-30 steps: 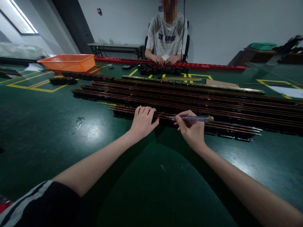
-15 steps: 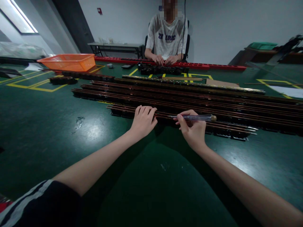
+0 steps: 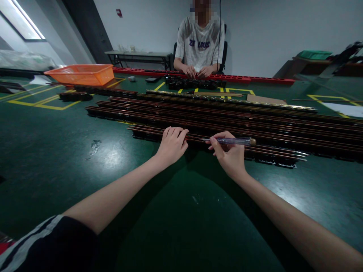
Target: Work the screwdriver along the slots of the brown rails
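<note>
My right hand (image 3: 231,156) is closed around a screwdriver (image 3: 236,141) with a clear, purplish handle and a thin shaft. The shaft points left, its tip at or just over the nearest dark strip (image 3: 147,132), which carries long copper-coloured rods. Over the same strip, left of the tip, my left hand (image 3: 172,145) has its fingers curled across the top and its thumb on the near side. Exactly where the tip touches is too small to make out. Behind both hands lie several similar long strips (image 3: 130,110), side by side.
A co-worker (image 3: 200,41) sits opposite, both hands on dark parts (image 3: 181,82). An orange basket (image 3: 82,75) stands at the back left. Along the far edge runs a red slotted rail (image 3: 261,80). Cardboard (image 3: 265,99) and white paper (image 3: 347,109) lie on the right of the green table (image 3: 70,151).
My right hand and the screwdriver have shifted slightly left, toward my left hand. My left hand stays in almost the same place on the strip.
</note>
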`<action>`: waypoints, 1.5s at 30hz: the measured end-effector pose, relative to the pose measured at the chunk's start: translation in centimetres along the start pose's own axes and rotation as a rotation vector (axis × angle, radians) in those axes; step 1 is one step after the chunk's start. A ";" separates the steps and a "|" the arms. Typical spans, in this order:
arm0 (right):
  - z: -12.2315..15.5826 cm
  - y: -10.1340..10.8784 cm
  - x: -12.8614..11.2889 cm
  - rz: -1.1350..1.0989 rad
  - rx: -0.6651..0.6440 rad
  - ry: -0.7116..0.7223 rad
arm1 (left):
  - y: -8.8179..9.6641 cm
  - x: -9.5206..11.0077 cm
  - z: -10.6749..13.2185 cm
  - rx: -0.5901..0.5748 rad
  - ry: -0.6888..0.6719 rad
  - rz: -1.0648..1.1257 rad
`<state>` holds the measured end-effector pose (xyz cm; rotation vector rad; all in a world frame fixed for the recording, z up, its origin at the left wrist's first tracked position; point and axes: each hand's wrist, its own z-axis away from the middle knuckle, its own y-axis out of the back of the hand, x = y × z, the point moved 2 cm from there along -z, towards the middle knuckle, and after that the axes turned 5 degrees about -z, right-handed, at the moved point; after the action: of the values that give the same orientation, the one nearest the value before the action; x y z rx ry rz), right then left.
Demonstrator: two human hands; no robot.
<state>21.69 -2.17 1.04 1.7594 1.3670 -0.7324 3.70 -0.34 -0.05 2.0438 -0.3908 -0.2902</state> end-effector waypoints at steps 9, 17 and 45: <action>-0.1 0.0 -0.1 -0.008 0.018 -0.008 | 0.1 0.2 -0.1 0.007 -0.033 -0.001; -0.1 0.0 -0.1 -0.001 0.029 0.016 | -0.2 -0.1 0.1 -0.007 -0.045 0.007; 0.0 0.1 -0.3 0.051 0.059 0.038 | -0.3 -0.5 0.0 -0.015 -0.047 0.056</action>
<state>21.74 -2.39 1.33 1.8563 1.3322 -0.7214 3.29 0.00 -0.30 2.0109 -0.4730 -0.3065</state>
